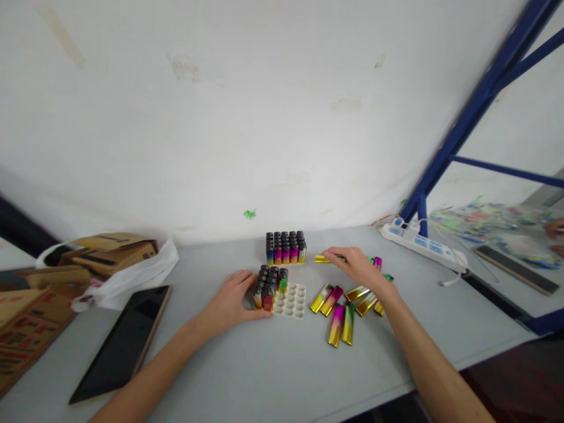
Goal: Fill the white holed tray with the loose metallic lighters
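My left hand (230, 298) curves around the left side of a white tray (289, 300) with round holes, its thumb along the front edge and its fingers at the back. Black-topped lighters (267, 298) stand upright in the tray's left part, while holes at the right are unfilled. Between the fingertips of my right hand (356, 265) is a shiny gold lighter (321, 258), lying nearly level above the table. Below and around that hand, several loose metallic lighters (336, 324) in gold, pink and green lie on the table.
Behind the tray stands a block of upright lighters (285, 254) by the wall. A dark tablet (121, 343), a white plastic bag (132, 276) and cardboard boxes (114, 249) lie left. At right are a power strip (423, 244), a blue metal frame (467, 120) and another person's hand (556, 230).
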Demonstrator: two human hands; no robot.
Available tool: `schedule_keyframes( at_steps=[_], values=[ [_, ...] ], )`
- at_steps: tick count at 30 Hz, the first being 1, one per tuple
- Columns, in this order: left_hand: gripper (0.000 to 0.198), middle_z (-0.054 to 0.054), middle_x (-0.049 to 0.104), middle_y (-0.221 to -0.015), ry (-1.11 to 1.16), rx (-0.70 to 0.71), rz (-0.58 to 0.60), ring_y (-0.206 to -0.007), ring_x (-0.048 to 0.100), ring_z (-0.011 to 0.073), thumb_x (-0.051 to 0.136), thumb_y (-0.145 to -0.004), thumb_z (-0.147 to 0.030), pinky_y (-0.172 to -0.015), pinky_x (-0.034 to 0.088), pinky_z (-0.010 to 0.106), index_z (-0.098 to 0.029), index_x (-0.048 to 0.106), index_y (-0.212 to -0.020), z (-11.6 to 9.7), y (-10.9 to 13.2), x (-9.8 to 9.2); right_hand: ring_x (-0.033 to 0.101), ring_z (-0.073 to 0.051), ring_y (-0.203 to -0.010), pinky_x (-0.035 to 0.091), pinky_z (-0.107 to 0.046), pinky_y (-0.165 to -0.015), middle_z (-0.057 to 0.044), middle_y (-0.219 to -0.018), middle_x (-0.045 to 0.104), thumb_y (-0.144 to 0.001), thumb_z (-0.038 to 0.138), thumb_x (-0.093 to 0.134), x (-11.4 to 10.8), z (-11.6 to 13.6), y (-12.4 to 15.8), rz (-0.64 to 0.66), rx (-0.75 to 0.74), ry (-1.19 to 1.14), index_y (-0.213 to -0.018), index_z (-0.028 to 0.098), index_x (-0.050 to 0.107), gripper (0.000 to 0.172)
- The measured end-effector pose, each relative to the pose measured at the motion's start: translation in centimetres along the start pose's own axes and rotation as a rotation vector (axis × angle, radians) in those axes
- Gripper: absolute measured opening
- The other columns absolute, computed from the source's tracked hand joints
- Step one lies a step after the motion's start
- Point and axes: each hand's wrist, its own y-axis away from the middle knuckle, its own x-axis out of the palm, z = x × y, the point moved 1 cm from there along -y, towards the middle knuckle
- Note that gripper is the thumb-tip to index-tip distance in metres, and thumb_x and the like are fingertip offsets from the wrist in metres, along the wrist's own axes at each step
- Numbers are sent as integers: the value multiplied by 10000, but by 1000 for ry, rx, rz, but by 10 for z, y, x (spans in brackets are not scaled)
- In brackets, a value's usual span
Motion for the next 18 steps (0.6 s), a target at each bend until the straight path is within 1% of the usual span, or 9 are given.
schedule_keyframes(
  at_steps=[2, 3, 6, 8, 9, 11, 14, 16, 18],
  values=[
    [748, 122, 768, -1151, 4, 0, -9, -1111, 718, 388, 862, -666, -808, -1011, 568, 494, -219, 765, -1117, 0, 0, 0, 708, -267, -843, 532, -375, -801, -75, -950, 818, -1026, 571, 611, 10, 6, -3, -66, 0, -95, -1008, 226, 816, 402],
    [743, 121, 769, -1147, 6, -1, -11, -1109, 718, 388, 863, -664, -807, -1006, 569, 492, -220, 767, -1108, 1, 0, 1, 679, -249, -785, 520, -358, -748, -64, -907, 800, -992, 600, 658, 16, 8, -4, -78, 22, -145, -998, 219, 816, 412],
    [723, 112, 771, -1135, 6, -2, -14, -1095, 719, 379, 867, -664, -804, -990, 568, 475, -229, 767, -1089, 1, 0, 2, 525, -175, -632, 427, -309, -621, -3, -709, 655, -897, 687, 754, 33, 13, -6, -48, 82, -282, -863, 194, 758, 494],
    [722, 108, 768, -1134, 5, -3, -13, -1095, 717, 377, 873, -663, -802, -987, 566, 467, -233, 764, -1093, 1, 1, 2, 489, -159, -638, 408, -297, -617, 18, -664, 574, -904, 755, 710, 41, 18, -5, -22, 88, -375, -760, 198, 666, 577],
    [725, 107, 766, -1136, 7, -1, -13, -1099, 716, 377, 877, -663, -798, -994, 563, 468, -234, 762, -1103, 1, 1, 2, 494, -159, -651, 416, -295, -625, 20, -666, 563, -920, 783, 670, 45, 21, -5, -8, 91, -424, -749, 203, 632, 606],
    [730, 105, 762, -1144, 14, 5, -12, -1106, 713, 376, 880, -667, -792, -1006, 558, 472, -236, 758, -1123, 1, 1, 3, 529, -159, -671, 456, -297, -645, 12, -717, 592, -942, 818, 612, 49, 28, -3, 35, 110, -543, -786, 212, 604, 626],
    [732, 102, 761, -1152, 14, 11, -8, -1108, 711, 370, 876, -678, -787, -1003, 557, 466, -237, 753, -1145, 1, 1, 3, 570, -157, -681, 519, -310, -667, 11, -805, 608, -946, 814, 618, 55, 37, 0, 139, 136, -739, -929, 223, 620, 591],
    [740, 102, 762, -1154, 7, 10, -12, -1108, 712, 370, 875, -678, -791, -1003, 558, 464, -236, 752, -1152, 1, 1, 3, 495, -135, -619, 481, -283, -592, 46, -769, 523, -934, 802, 650, 59, 40, 1, 169, 157, -827, -1026, 232, 628, 577],
    [751, 104, 763, -1158, 2, 11, -20, -1110, 713, 374, 877, -671, -796, -1012, 558, 471, -236, 752, -1156, 1, 1, 3, 351, -107, -557, 365, -248, -507, 75, -732, 419, -938, 795, 649, 62, 40, 2, 168, 192, -866, -1078, 238, 631, 574]
  ],
)
